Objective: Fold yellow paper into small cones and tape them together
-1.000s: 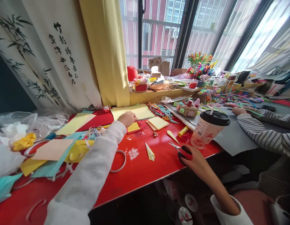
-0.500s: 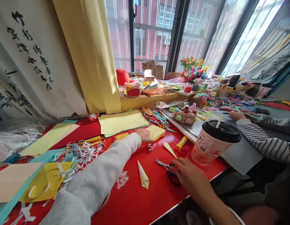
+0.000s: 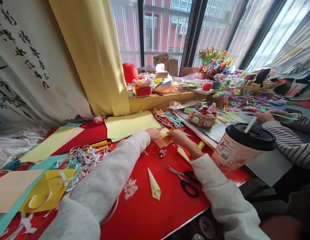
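Observation:
My left hand (image 3: 154, 134) and my right hand (image 3: 178, 137) face each other at the far side of the red table, fingers closed on a small piece of yellow paper (image 3: 165, 132) between them. Under it lies brownish paper (image 3: 164, 142). Black-handled scissors (image 3: 187, 181) rest partly open near my right forearm, untouched. One folded yellow paper cone (image 3: 154, 187) lies in the middle of the table. A second pale yellow folded piece (image 3: 183, 154) sits beside my right wrist, partly hidden by the sleeve. A small shiny bead-like thing (image 3: 162, 153) lies just below my hands.
A lidded drink cup (image 3: 242, 146) stands at the right, near my right arm. Yellow sheets (image 3: 129, 125) are stacked behind my left hand. White paper scraps (image 3: 94, 163) cover the left side. A flower-trimmed basket (image 3: 203, 117) sits further back; another person's striped sleeve (image 3: 292, 140) is at right.
My right hand has left the scissors, reaching forward and left to the yellow paper by my left hand. The brownish paper now shows beneath. The view has shifted slightly.

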The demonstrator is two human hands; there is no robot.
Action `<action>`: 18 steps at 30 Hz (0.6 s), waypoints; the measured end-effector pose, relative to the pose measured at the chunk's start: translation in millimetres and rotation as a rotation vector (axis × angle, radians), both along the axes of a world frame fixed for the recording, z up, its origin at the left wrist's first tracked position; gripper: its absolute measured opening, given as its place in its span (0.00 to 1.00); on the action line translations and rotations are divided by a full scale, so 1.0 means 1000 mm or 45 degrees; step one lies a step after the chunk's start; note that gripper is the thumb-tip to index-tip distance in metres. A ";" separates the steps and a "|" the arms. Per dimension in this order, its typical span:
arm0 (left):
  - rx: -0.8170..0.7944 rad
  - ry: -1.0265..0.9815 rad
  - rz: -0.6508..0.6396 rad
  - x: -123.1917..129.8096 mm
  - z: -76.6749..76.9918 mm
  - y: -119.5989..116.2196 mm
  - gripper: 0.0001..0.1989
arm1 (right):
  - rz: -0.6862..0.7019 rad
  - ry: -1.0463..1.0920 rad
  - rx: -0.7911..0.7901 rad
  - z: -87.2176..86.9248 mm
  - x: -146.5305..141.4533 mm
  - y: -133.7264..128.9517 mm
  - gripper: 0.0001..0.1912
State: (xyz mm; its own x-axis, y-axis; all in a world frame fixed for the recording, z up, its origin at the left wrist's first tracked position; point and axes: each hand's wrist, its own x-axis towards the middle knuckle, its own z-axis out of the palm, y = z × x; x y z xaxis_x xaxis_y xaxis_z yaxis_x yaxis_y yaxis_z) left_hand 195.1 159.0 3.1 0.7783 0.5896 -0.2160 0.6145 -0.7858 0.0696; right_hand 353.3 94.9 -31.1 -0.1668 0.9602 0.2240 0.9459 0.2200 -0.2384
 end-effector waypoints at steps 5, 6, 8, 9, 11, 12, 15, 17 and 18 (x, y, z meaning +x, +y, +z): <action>0.152 -0.297 0.019 -0.003 0.019 -0.008 0.18 | -0.062 0.148 0.050 -0.007 0.008 0.002 0.13; 0.189 -0.346 0.019 -0.003 0.022 -0.012 0.21 | -0.072 0.188 0.057 -0.007 0.009 0.004 0.14; 0.188 -0.342 -0.027 -0.001 0.024 -0.020 0.21 | -0.092 0.274 0.065 -0.009 0.011 0.007 0.15; 0.158 -0.295 -0.061 0.000 0.022 -0.024 0.19 | -0.105 0.319 0.071 -0.011 0.012 0.009 0.15; 0.097 -0.176 -0.102 0.002 0.014 -0.030 0.18 | -0.131 0.407 0.091 -0.013 0.014 0.011 0.16; 0.087 -0.137 -0.100 0.003 0.009 -0.032 0.20 | -0.140 0.447 0.105 -0.014 0.014 0.012 0.16; 0.048 -0.055 -0.086 0.003 -0.001 -0.029 0.21 | -0.154 0.548 0.167 -0.013 0.015 0.011 0.17; 0.015 -0.036 -0.083 0.003 -0.002 -0.023 0.17 | -0.173 0.597 0.225 -0.012 0.015 0.010 0.17; 0.002 -0.040 -0.081 0.002 -0.002 -0.020 0.15 | -0.184 0.616 0.256 -0.011 0.014 0.010 0.17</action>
